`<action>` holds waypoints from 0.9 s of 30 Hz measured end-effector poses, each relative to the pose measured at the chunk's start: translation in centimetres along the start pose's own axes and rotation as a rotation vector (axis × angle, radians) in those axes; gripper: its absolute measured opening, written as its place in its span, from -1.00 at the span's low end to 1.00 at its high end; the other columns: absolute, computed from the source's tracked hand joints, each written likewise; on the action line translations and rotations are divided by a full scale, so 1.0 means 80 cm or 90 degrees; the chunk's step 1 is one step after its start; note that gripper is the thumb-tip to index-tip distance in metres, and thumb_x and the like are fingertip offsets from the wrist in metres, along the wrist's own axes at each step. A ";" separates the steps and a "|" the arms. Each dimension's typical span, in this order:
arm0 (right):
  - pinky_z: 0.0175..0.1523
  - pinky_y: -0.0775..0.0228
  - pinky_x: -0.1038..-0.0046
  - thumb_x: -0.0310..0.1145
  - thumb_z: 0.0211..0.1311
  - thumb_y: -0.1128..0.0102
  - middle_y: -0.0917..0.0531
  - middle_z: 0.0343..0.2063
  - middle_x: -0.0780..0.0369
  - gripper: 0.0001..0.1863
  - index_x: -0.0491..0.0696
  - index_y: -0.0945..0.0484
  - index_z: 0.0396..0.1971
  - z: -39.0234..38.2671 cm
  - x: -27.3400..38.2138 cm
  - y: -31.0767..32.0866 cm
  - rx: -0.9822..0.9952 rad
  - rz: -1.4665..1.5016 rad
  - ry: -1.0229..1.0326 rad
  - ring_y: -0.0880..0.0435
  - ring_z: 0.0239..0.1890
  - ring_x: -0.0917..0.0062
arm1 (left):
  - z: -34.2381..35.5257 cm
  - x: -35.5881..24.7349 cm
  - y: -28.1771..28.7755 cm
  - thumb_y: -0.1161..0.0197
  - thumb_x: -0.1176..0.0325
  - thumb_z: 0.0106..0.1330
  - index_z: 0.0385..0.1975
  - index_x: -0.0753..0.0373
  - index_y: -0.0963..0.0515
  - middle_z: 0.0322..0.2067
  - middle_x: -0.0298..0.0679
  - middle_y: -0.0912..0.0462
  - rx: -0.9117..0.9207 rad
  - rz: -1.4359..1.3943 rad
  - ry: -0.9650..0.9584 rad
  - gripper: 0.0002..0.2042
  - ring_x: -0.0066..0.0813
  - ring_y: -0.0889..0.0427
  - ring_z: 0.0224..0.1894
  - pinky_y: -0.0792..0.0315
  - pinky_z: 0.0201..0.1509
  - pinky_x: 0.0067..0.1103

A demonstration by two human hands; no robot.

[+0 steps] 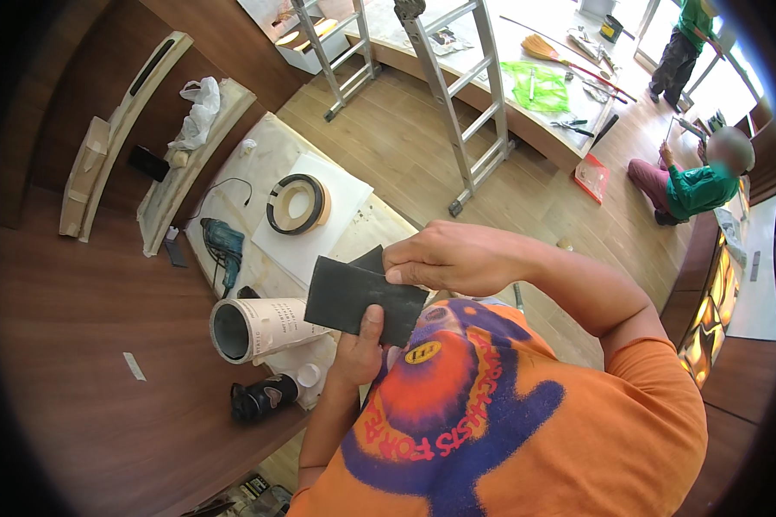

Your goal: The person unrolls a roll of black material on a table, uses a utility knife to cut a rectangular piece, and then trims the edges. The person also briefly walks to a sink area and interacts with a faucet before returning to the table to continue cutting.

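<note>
In front of my chest, my left hand [360, 349] grips the lower edge of a dark grey-black sheet of sandpaper [353, 297], thumb on its face. My right hand [431, 257] pinches the sheet's upper right part, where a second layer or folded flap shows behind. On the covered bench beyond, rolls of tape [322, 205] rest on a white board [283, 250]. A teal power drill [222, 246] lies left of them. Nearer my left hand are a thick roll with a printed wrapper [276, 326] and a black bottle [263, 397] beside a white cap [309, 375].
An aluminium stepladder [461, 103] stands past the bench. Behind it, a low platform [569, 153] carries a broom [539, 47], a green plastic bag [539, 86] and tools. One person [703, 185] sits on the floor at right; another [683, 52] stands farther back. Curved panels [203, 159] lean at left.
</note>
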State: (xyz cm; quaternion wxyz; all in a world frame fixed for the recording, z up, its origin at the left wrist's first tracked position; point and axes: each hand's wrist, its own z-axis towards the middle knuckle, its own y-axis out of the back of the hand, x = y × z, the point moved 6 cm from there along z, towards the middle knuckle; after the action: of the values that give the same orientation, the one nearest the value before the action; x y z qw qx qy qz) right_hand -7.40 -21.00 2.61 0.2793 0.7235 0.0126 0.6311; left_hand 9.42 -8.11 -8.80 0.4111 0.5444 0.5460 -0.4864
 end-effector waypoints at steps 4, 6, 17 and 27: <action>-0.17 -0.39 0.10 -0.10 0.76 0.03 -0.54 -0.50 0.03 -0.60 -0.14 -0.52 -0.21 0.002 -0.005 -0.003 -0.033 -0.012 0.024 -0.60 -0.38 0.11 | 0.007 0.006 0.017 0.01 -0.04 0.75 0.32 0.33 -0.46 0.06 -0.06 -0.73 -0.173 -0.095 -0.135 -0.49 -0.36 -0.75 -0.08 -0.65 -0.03 -0.44; -0.19 -0.39 0.12 -0.10 0.76 0.03 -0.53 -0.51 0.04 -0.59 -0.15 -0.51 -0.22 -0.001 -0.008 -0.008 -0.036 0.006 0.020 -0.58 -0.40 0.12 | 0.011 -0.018 0.017 -0.09 0.11 0.75 0.28 0.37 -0.51 0.10 -0.16 -0.69 -0.229 -0.373 -0.166 -0.58 -0.43 -0.69 0.09 -0.59 0.13 -0.46; -0.21 -0.38 0.08 -0.06 0.77 0.06 -0.49 -0.58 0.06 -0.50 -0.18 -0.49 -0.31 -0.002 -0.025 -0.006 -0.012 0.013 -0.042 -0.56 -0.46 0.12 | 0.025 -0.060 0.006 -0.06 0.05 0.76 -0.10 0.30 -0.62 -0.39 -0.31 -0.71 -0.338 -0.169 -0.194 -0.60 -0.67 -0.59 -0.52 -0.39 -0.55 -0.67; -0.26 -0.31 0.09 -0.09 0.75 0.00 -0.42 -0.61 0.01 -0.54 -0.17 -0.50 -0.30 -0.007 -0.025 -0.005 -0.155 0.014 -0.042 -0.45 -0.48 0.03 | 0.024 -0.069 0.003 -0.02 0.06 0.77 -0.07 0.30 -0.61 -0.37 -0.26 -0.75 -0.269 -0.097 -0.180 -0.60 -0.67 -0.54 -0.59 -0.26 -0.63 -0.67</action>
State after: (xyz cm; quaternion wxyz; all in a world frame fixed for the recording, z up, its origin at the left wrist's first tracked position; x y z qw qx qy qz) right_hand -8.21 -21.17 0.63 0.3581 0.7047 -0.0812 0.6071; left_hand 9.92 -11.08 -3.78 0.5499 0.3302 0.6119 -0.4628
